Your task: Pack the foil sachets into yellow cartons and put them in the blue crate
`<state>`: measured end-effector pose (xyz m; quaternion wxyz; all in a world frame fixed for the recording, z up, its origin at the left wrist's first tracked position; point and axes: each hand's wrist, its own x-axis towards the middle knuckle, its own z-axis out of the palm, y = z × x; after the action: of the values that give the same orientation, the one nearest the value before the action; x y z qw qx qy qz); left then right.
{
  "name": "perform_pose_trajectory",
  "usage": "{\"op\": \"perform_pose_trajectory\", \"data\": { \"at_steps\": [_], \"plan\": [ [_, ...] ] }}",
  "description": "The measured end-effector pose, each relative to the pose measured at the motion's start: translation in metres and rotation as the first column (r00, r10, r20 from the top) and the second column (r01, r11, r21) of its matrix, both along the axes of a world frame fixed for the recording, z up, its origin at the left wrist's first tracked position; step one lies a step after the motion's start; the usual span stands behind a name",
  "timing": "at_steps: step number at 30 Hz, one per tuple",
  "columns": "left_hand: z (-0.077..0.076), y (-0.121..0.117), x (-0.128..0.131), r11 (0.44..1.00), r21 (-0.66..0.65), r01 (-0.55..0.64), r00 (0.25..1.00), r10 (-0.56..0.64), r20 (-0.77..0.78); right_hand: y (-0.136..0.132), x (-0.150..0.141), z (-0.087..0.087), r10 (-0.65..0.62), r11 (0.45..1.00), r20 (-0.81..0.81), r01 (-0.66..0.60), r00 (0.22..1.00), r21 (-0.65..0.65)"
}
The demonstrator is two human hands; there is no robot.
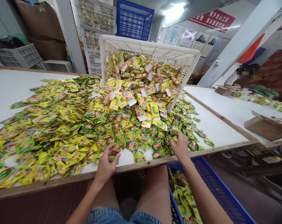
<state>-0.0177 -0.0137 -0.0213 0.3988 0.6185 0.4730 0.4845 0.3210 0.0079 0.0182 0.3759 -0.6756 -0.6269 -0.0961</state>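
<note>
A wide heap of small yellow and green sachets [68,124] covers the white table [5,90]. A white plastic crate [152,49] lies tipped on its side at the back, spilling flat yellow cartons [141,90] onto the heap. My left hand [105,165] hovers at the table's front edge with fingers curled loosely and apart, nothing clearly in it. My right hand [179,144] rests flat on sachets at the heap's near right, fingers spread.
A blue crate [215,186] with filled packets stands on the floor by my right knee. Stacked white and blue crates stand behind the table. A second table at right holds cardboard boxes [264,126] and packets, with another person seated beyond it.
</note>
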Motion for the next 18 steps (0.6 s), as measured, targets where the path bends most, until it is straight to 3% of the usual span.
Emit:
{"op": "perform_pose_trajectory", "data": {
  "at_steps": [4, 7, 12, 18],
  "plan": [
    [0.000, -0.003, -0.002, 0.998, 0.055, -0.018, 0.999, 0.020, -0.034, 0.071, 0.009, -0.014, -0.001, 0.963, -0.023, -0.005, 1.000, -0.271],
    [0.000, -0.005, -0.001, 0.997, 0.076, -0.033, 0.998, 0.038, -0.056, 0.083, 0.004, -0.015, 0.002, 0.958, 0.009, 0.000, 1.000, -0.285],
    [-0.001, -0.008, 0.002, 0.984, 0.157, -0.084, 0.990, 0.100, -0.095, 0.041, -0.028, -0.003, 0.088, 0.995, 0.043, -0.086, 0.995, -0.049],
    [-0.004, -0.008, 0.004, 0.899, 0.428, -0.091, 0.929, 0.232, -0.290, -0.010, -0.090, 0.031, 0.389, 0.921, -0.062, -0.389, 0.919, 0.019]
  ]
}}
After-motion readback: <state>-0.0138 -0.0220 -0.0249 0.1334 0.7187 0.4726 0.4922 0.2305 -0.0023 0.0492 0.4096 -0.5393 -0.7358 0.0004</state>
